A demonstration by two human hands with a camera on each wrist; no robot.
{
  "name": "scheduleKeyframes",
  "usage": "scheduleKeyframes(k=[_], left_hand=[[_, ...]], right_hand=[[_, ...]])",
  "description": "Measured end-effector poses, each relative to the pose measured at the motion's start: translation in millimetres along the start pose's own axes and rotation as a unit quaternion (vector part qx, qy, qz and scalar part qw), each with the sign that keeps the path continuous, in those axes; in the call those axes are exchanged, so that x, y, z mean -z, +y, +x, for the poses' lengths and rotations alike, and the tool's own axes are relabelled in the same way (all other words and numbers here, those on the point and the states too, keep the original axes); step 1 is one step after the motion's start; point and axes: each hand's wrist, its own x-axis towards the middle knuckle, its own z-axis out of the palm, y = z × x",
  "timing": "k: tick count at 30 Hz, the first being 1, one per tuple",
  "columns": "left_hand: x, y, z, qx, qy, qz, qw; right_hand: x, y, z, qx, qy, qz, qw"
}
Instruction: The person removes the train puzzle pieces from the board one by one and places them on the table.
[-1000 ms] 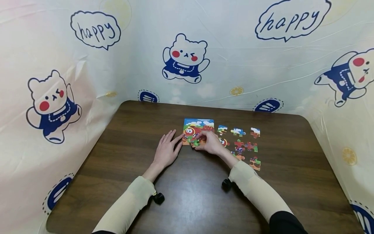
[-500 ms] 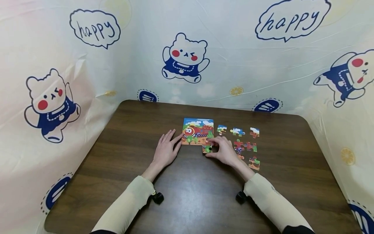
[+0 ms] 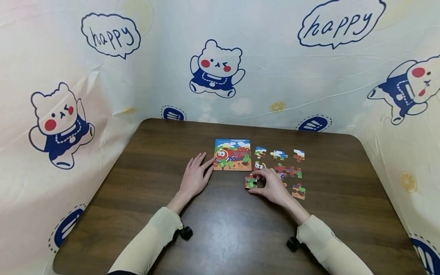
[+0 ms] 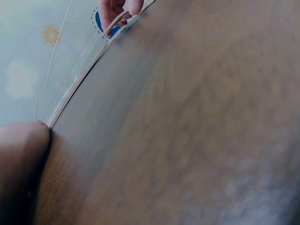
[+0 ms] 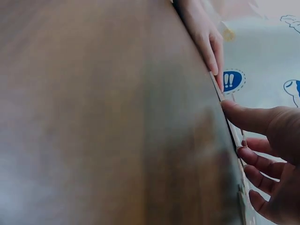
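Note:
My right hand point(image 3: 273, 185) pinches a puzzle piece point(image 3: 250, 183) with green and red print between thumb and fingers, low over the table. In the right wrist view its thumb point(image 5: 248, 116) and curled fingers face each other, and the piece shows only edge-on. My left hand point(image 3: 196, 173) lies flat with fingers stretched out, fingertips at the left edge of a square picture board point(image 3: 233, 164) printed with a red train, clouds and cacti. Just right of the board is a piece with a white-eyed face point(image 3: 259, 165), partly behind the right hand.
Several loose puzzle pieces lie in rough rows right of the board, among them a sky piece point(image 3: 279, 154), a corner piece point(image 3: 299, 154), a red piece point(image 3: 295, 172) and an orange-green piece point(image 3: 299, 191). The brown table point(image 3: 220, 229) meets a printed cloth backdrop point(image 3: 275, 76) behind.
My right hand has carried the puzzle piece from over the board's lower edge to the right and slightly nearer, uncovering the board's picture. The left hand has stayed in place.

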Motion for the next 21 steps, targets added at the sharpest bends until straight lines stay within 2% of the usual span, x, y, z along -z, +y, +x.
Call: scheduleKeyframes(k=[9, 21], left_hand=[[-0.7, 0.3, -1.2, -0.001, -0.003, 0.002, 1.0], [0.6, 0.2, -1.4, -0.002, -0.003, 0.001, 1.0]], right_hand=[[-2.1, 0.6, -5.4, -0.031, -0.006, -0.046, 0.9984], [-3.5, 4.0, -7.6, -0.029, 0.005, -0.043, 0.9986]])
